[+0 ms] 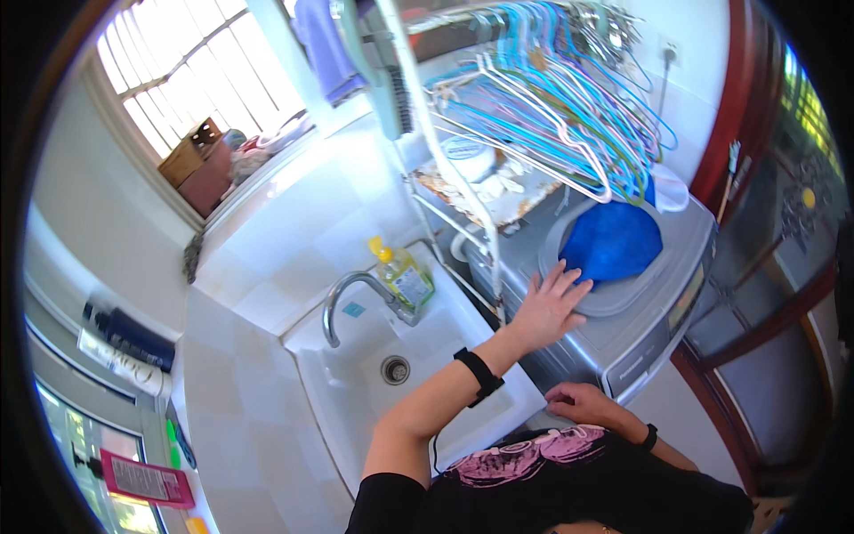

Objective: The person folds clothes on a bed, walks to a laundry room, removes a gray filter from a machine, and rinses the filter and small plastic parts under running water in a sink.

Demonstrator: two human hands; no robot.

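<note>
My left hand point(548, 306) reaches out with its fingers spread at the near edge of a blue cloth point(617, 240); whether the fingertips touch it I cannot tell. The cloth lies in a grey plastic basin point(604, 306) on top of a grey washing machine point(594, 340). Low in front of my body, beside the corner of the white sink point(527, 397), is my right hand point(575, 402), its fingers loosely curled. Nothing shows in it, though its palm is partly hidden.
Many plastic and wire hangers point(554, 127) hang from a white metal rack point(460, 180) over the machine. A curved faucet point(337, 300) and a yellow pump bottle point(405, 277) stand at the sink's back. Bottles line the left ledge, among them a pink one point(147, 477).
</note>
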